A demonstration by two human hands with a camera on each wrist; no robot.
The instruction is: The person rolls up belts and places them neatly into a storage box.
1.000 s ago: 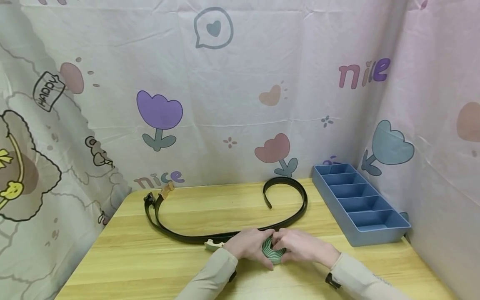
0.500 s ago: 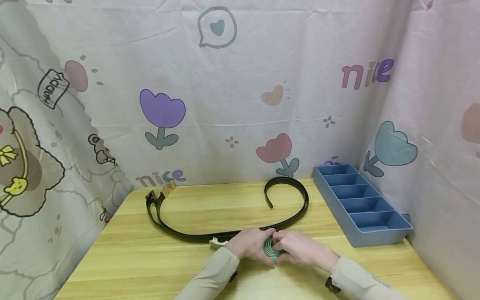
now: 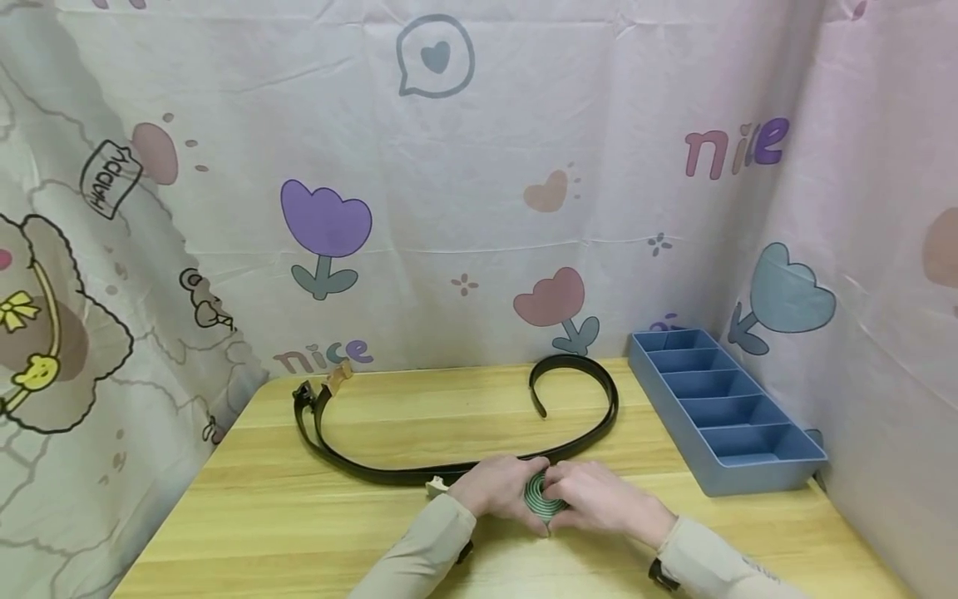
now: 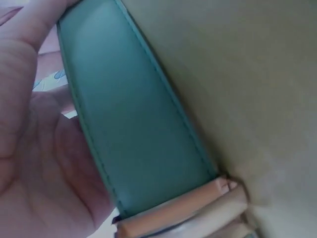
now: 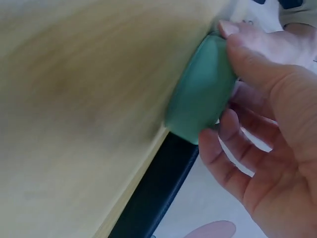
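Observation:
A green belt, wound into a tight coil (image 3: pixel 540 499), stands on its edge between my two hands near the front of the table. My left hand (image 3: pixel 500 487) holds the coil's left side, thumb toward me. From the right, my right hand (image 3: pixel 602 497) grips it with fingertips at the coil's centre and near edge. The belt's gold buckle (image 3: pixel 437 487) pokes out left of my left hand. In the left wrist view a straight stretch of green strap (image 4: pixel 129 109) runs down to that buckle. The right wrist view shows the coil's smooth outer side (image 5: pixel 200 91) against my fingers.
Two dark belts (image 3: pixel 374 474) lie in a long curve just behind my hands, one with a dark buckle (image 3: pixel 303 394), the other with a gold buckle (image 3: pixel 338 378). A blue tray (image 3: pixel 737 478) with several compartments stands at the right. Printed curtains (image 3: pixel 449 208) enclose the table.
The green belt's buckle end has drawn a little closer to my left hand, and less of it shows. Both hands keep their hold on the coil. The head view has shifted slightly.

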